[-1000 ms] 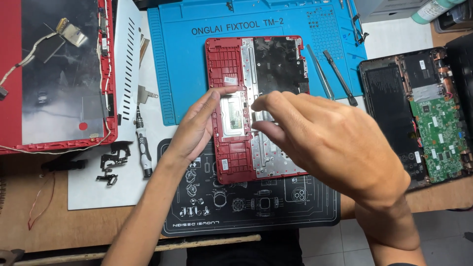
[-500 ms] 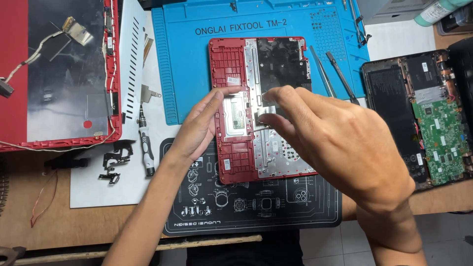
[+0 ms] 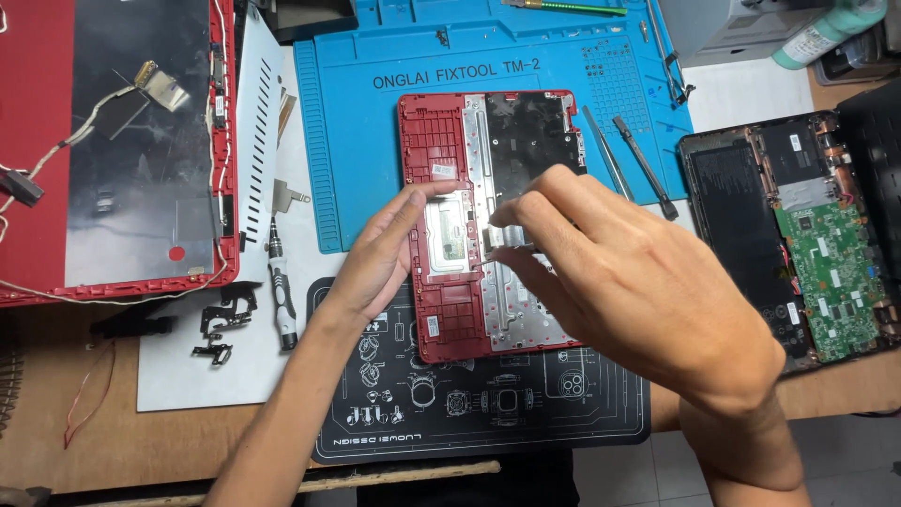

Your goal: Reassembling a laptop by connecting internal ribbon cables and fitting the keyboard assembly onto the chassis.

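Wooden surface (image 3: 56,469), crowded with repair mats and stripped laptop parts, seen from above at a repair bench. At its centre, straddling a blue silicone mat (image 3: 357,141) and a black printed mat (image 3: 488,422), lies a red laptop palmrest shell (image 3: 436,141), underside up so its metal keyboard backing and touchpad plate are exposed.

Far left of the shell, a red display lid (image 3: 38,141) lies open-faced with loose cables trailing across it. Between the lid and the shell, a white sheet (image 3: 178,376) carries black hinge brackets (image 3: 221,324) and a small screwdriver (image 3: 280,291), apparently set aside within easy reach.

The left hand (image 3: 375,263) rests on the shell's left half, fingers pressed together and extended flat, fingertips at the edge of the touchpad plate, seemingly steadying the part. The right hand (image 3: 648,291) hovers over the shell's middle, thumb and forefinger closed in a pinch on a small silvery piece (image 3: 511,235) at the seam between touchpad and keyboard backing; whether that piece is tape, a ribbon cable or a bracket cannot be told.

Just right of the shell, two slim metal pry tools (image 3: 638,164) lie parallel on the blue mat. Further right, a black laptop base (image 3: 741,225) sits open, its green circuit board (image 3: 835,282) uncovered. Beyond it, at the upper corner, lies a pale green bottle (image 3: 826,33).
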